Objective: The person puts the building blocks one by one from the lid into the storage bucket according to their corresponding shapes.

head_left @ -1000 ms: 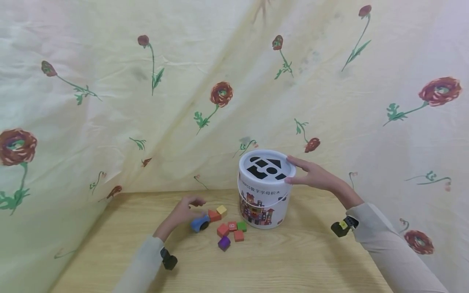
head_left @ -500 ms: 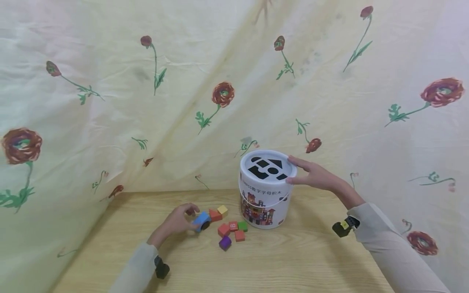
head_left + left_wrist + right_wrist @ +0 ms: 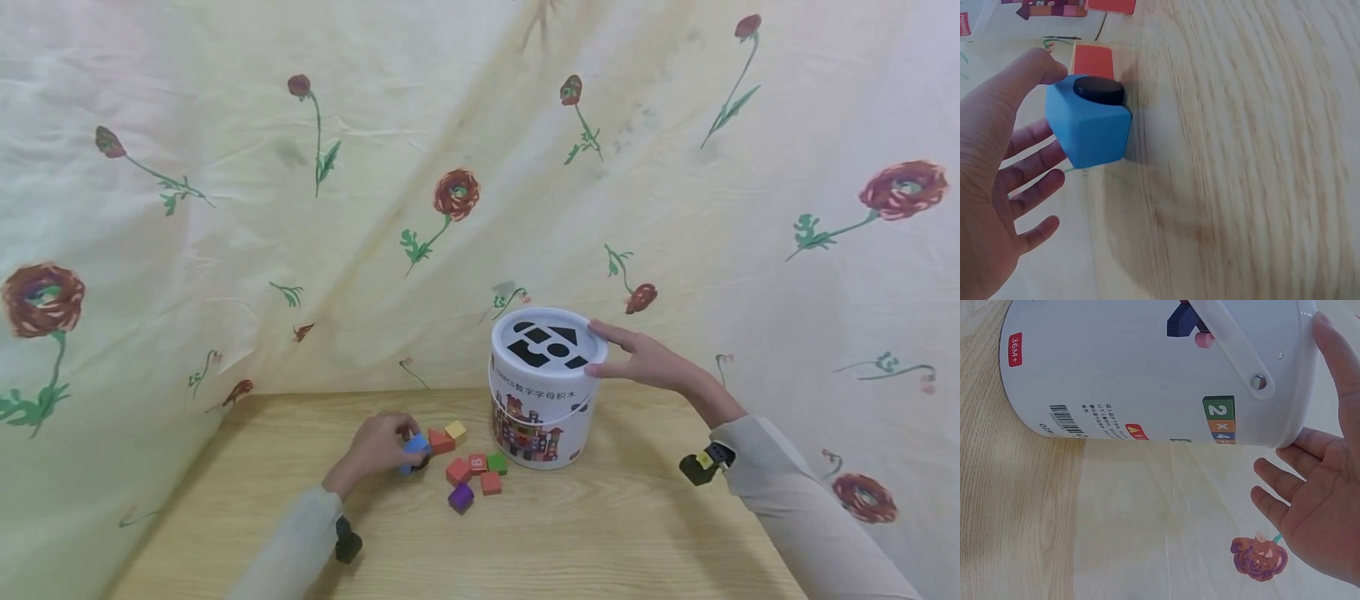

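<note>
Thumb and fingers of my left hand (image 3: 378,446) pinch a blue block (image 3: 1091,125) with a black wheel (image 3: 1099,90) on its side. The block is low over or on the table; contact is hard to tell. Just past it lies a red block (image 3: 441,441), touching or nearly touching. My right hand (image 3: 648,360) rests its thumb and fingers, spread and fairly straight, on the rim of a white bucket (image 3: 543,433). The bucket stands upright, and its lid (image 3: 573,333) has several shaped holes. In the right wrist view the other fingers (image 3: 1272,503) stay off the bucket.
Left of the bucket lie a yellow block (image 3: 455,431), a green block (image 3: 497,463), a purple block (image 3: 461,497) and several red blocks (image 3: 491,482). The wooden table (image 3: 525,542) ends at a flowered cloth (image 3: 360,250) hanging behind.
My left hand drew back slightly, then closed its thumb and fingers on the blue block. The right hand and the bucket have stayed in place.
</note>
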Motion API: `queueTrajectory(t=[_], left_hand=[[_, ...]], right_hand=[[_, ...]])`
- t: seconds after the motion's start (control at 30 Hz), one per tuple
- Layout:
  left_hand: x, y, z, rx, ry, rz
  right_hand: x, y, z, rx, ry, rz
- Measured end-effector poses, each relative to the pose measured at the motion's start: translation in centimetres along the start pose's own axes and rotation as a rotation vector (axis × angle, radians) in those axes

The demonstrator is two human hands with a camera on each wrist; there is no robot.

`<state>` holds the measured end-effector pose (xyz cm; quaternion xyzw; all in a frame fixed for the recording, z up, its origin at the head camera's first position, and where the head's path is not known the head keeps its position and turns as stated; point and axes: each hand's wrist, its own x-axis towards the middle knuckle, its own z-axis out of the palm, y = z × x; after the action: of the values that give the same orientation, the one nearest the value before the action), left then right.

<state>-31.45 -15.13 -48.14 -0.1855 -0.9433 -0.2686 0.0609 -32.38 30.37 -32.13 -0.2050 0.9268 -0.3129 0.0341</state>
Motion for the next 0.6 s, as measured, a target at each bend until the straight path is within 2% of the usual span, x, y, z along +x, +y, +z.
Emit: queueTrajectory(t=[0.13,0.3,0.6], left_hand=[[0.3,0.3,0.2,0.080,0.031,0.023],[0.2,0.7,0.0,0.109,0.043,0.021],[-0.6,1.0,-2.0,-0.012,0.037,-0.024]], right_hand=[[0.1,0.0,0.1,0.001,-0.003,0.004],[0.1,-0.2,0.1,0.011,-0.004,0.002],[0.0,-0.3,0.0,0.014,-0.008,0.006]])
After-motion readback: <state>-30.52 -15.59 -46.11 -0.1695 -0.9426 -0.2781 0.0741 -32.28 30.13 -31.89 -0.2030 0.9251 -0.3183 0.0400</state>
